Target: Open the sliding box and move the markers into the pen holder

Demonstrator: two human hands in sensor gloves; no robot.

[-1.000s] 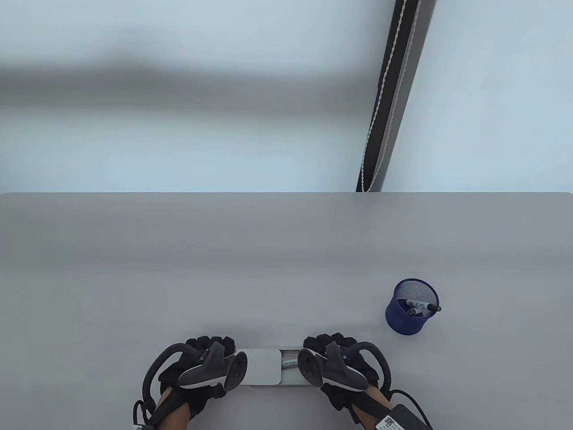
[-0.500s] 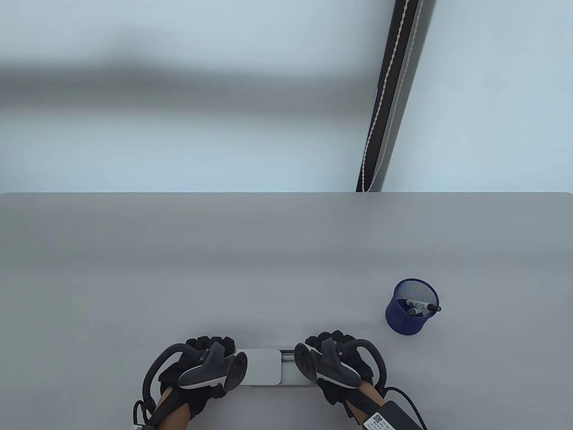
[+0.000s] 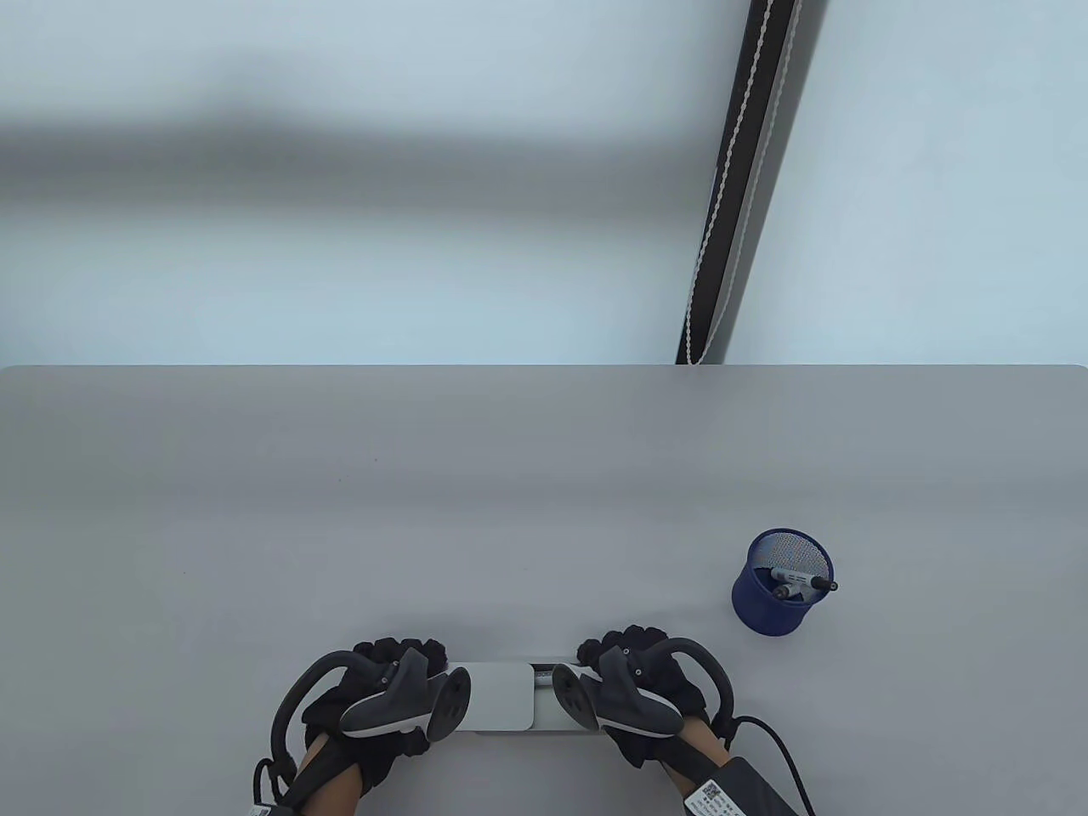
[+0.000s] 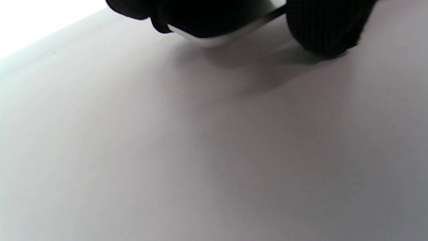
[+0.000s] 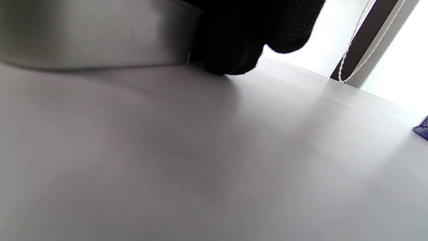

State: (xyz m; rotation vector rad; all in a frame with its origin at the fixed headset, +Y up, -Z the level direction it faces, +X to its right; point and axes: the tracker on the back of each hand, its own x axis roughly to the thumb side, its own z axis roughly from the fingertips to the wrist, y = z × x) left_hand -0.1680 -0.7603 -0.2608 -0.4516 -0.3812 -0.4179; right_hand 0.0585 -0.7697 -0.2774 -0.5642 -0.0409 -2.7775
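A white sliding box (image 3: 501, 697) lies near the table's front edge between my two hands. My left hand (image 3: 387, 680) grips its left end, with dark fingers curled over the white corner (image 4: 214, 38). At the right end, my right hand (image 3: 633, 671) holds the box, fingers (image 5: 234, 43) against the grey side (image 5: 93, 33). A narrow gap at the top of the box shows part of a marker (image 3: 542, 677) inside. The blue mesh pen holder (image 3: 752, 595) stands to the right with markers (image 3: 803, 583) in it.
The grey table (image 3: 510, 510) stretches bare behind the box to its far edge. A dark post with a white cord (image 3: 731, 187) rises beyond that far edge. In the right wrist view the pen holder (image 5: 422, 130) shows only at the right border.
My right hand has shifted a little to the left and the visible gap in the box has narrowed. The left hand and the pen holder have stayed put.
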